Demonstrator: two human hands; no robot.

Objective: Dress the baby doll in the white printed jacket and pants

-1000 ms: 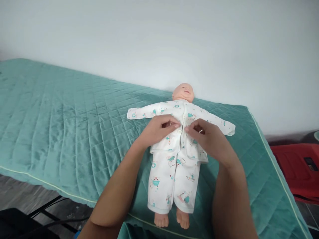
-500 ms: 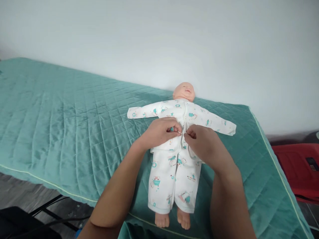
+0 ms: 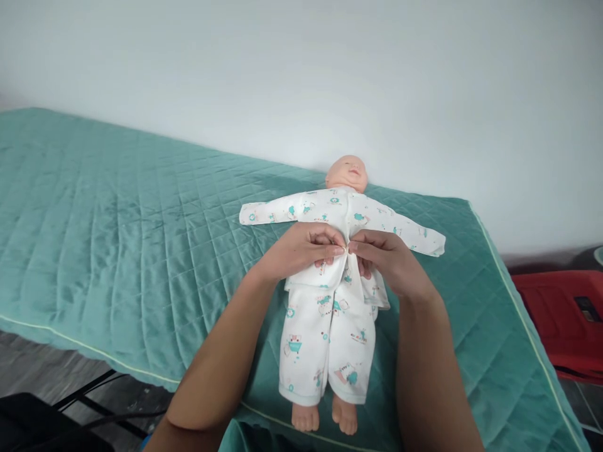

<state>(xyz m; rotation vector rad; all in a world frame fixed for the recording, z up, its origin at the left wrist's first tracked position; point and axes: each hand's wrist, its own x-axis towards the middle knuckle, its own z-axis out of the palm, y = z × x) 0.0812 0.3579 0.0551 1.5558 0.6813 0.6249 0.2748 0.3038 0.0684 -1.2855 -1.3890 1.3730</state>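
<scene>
A baby doll lies on its back on a green quilted mattress, arms spread. It wears a white shirt and white trousers with teal prints. My left hand and my right hand meet at the middle of the shirt front. Each pinches one edge of the shirt opening, fingertips pressed together at the chest. The doll's bare feet stick out near the mattress's front edge.
A white wall runs behind the mattress. A red object sits on the floor to the right. Dark floor and black cables show below the mattress's front edge at the lower left.
My hands have drawn closer together on the shirt front; the right hand moved up and left until its fingertips meet the left hand's. The doll has not moved.
</scene>
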